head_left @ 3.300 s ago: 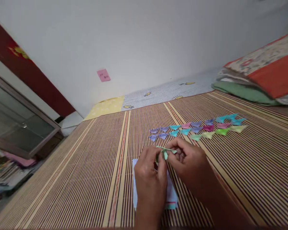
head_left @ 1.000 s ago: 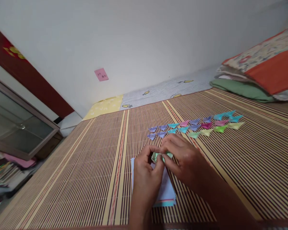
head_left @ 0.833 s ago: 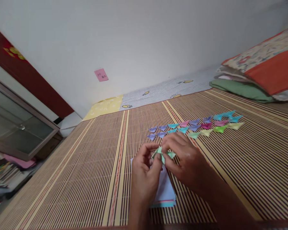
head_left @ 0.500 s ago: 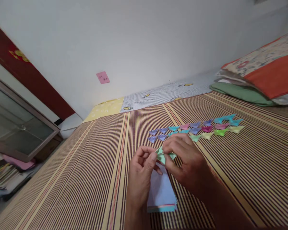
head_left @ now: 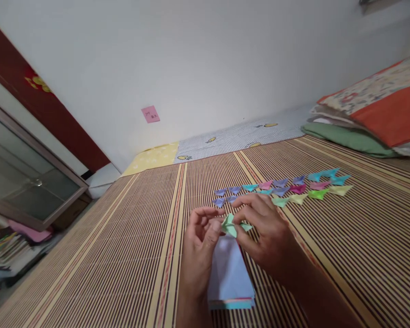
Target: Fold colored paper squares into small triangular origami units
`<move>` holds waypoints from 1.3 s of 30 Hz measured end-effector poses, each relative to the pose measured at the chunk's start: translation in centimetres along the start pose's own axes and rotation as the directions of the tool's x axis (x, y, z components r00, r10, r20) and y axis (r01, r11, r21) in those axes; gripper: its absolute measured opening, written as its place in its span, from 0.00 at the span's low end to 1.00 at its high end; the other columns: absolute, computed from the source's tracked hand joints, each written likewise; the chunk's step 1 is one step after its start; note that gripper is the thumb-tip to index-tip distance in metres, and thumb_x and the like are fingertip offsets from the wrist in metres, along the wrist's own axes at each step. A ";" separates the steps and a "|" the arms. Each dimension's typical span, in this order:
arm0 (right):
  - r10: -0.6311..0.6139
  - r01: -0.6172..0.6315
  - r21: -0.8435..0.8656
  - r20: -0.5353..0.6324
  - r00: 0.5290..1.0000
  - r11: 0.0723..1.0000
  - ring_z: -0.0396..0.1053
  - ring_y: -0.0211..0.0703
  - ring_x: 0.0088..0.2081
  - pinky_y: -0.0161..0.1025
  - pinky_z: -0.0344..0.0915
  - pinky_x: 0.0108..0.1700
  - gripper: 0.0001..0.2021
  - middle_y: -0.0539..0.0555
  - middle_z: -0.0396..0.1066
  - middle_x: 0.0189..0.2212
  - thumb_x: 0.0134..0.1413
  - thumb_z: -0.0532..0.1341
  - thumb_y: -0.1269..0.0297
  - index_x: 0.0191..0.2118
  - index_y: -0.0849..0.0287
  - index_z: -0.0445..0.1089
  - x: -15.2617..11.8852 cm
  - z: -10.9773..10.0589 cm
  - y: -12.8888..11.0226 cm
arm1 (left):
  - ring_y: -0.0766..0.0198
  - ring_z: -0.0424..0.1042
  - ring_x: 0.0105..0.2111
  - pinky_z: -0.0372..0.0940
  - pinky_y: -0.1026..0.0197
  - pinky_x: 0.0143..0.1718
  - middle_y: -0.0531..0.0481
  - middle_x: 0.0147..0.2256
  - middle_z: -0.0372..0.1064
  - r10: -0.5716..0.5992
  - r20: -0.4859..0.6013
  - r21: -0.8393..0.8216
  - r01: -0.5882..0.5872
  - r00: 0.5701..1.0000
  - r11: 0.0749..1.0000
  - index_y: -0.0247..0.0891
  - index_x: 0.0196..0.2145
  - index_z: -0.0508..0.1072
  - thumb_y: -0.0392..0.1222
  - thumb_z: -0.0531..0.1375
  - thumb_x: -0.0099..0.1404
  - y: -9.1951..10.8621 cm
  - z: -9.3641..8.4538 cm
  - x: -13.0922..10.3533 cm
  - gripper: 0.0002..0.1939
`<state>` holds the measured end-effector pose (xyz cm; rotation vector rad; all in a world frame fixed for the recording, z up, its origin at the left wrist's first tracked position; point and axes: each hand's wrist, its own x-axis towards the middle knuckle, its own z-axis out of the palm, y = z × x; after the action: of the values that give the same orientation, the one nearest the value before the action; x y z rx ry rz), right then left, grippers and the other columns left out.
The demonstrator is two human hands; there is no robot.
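Pinching one green paper [head_left: 229, 226] with right hand [head_left: 269, 230] — unclear with left hand [head_left: 198, 243] — above one stack [head_left: 230, 273]; two yellow papers [head_left: 341, 190] mid-right, mat [head_left: 123, 255] open toward lower-left edge.

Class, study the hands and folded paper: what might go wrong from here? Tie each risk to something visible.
The right hand pinches the small pale green folded-paper piece; squeezing hard might crush its folds.

That hand appears close to the rows of small multicoloured folded-paper shapes, so a slip could disturb them.

The left hand partly hides the rectangular lavender-topped paper stack and might nudge it.
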<state>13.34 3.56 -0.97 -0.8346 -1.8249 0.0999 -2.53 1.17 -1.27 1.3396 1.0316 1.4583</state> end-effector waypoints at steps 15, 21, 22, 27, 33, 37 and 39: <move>0.280 -0.285 0.156 0.055 0.959 0.946 0.68 0.51 0.43 0.50 0.65 0.48 0.09 0.55 0.70 0.37 0.50 0.56 0.78 0.30 0.55 0.65 -0.8 1.1 -0.3 | 0.54 0.72 0.55 0.69 0.50 0.51 0.45 0.55 0.67 0.328 0.103 0.638 -0.315 0.939 0.703 0.43 0.43 0.70 0.19 0.58 0.64 0.0 1.6 -0.5 0.19; 0.328 -0.336 0.134 0.079 0.941 0.932 0.67 0.51 0.42 0.50 0.63 0.47 0.08 0.55 0.70 0.36 0.50 0.57 0.77 0.29 0.55 0.63 -1.0 1.3 -0.3 | 0.55 0.74 0.50 0.70 0.50 0.50 0.46 0.54 0.68 0.293 0.123 0.662 -0.299 0.948 0.687 0.42 0.39 0.70 0.21 0.60 0.65 -0.4 1.3 -0.4 0.16; 0.340 -0.349 0.142 0.086 0.937 0.926 0.67 0.51 0.41 0.50 0.63 0.47 0.07 0.55 0.70 0.35 0.50 0.57 0.76 0.29 0.55 0.63 -1.0 1.4 -0.3 | 0.55 0.74 0.50 0.70 0.50 0.50 0.47 0.54 0.69 0.293 0.119 0.665 -0.296 0.949 0.686 0.42 0.38 0.70 0.21 0.60 0.64 -0.4 1.3 -0.4 0.15; 0.399 -0.448 0.242 0.228 0.888 0.861 0.70 0.47 0.38 0.46 0.65 0.42 0.05 0.52 0.71 0.33 0.53 0.57 0.73 0.31 0.56 0.67 -0.6 0.4 0.3 | 0.55 0.73 0.48 0.70 0.48 0.50 0.46 0.52 0.71 0.306 0.127 0.661 -0.311 0.943 0.683 0.40 0.34 0.70 0.23 0.62 0.65 -0.6 1.2 -0.2 0.12; 0.481 -0.535 0.261 0.245 0.842 0.803 0.68 0.41 0.28 0.39 0.63 0.31 0.05 0.48 0.71 0.25 0.59 0.60 0.64 0.32 0.55 0.71 0.0 -2.1 1.1 | 0.57 0.73 0.47 0.69 0.52 0.49 0.48 0.49 0.72 0.287 0.121 0.641 -0.296 0.950 0.708 0.40 0.33 0.71 0.22 0.62 0.64 -0.6 1.4 -0.1 0.13; 0.465 -0.516 0.152 0.278 0.841 0.843 0.66 0.41 0.27 0.39 0.61 0.30 0.04 0.48 0.70 0.24 0.55 0.62 0.65 0.30 0.56 0.69 -0.1 -2.0 0.9 | 0.59 0.72 0.43 0.67 0.56 0.44 0.48 0.45 0.72 0.303 0.118 0.648 -0.305 0.946 0.698 0.39 0.33 0.70 0.23 0.61 0.65 -0.6 1.6 0.0 0.11; 0.448 -0.488 0.102 0.273 0.852 0.867 0.65 0.41 0.27 0.39 0.61 0.30 0.04 0.49 0.69 0.25 0.54 0.61 0.67 0.29 0.56 0.68 -0.3 -1.6 0.6 | 0.61 0.71 0.39 0.65 0.58 0.40 0.50 0.41 0.72 0.298 0.124 0.651 -0.304 0.947 0.695 0.39 0.33 0.70 0.23 0.60 0.65 -0.7 1.6 0.0 0.11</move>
<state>15.03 3.37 -0.78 -1.1742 -1.7642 0.6905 -0.84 1.34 -1.79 2.1119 1.4629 1.3529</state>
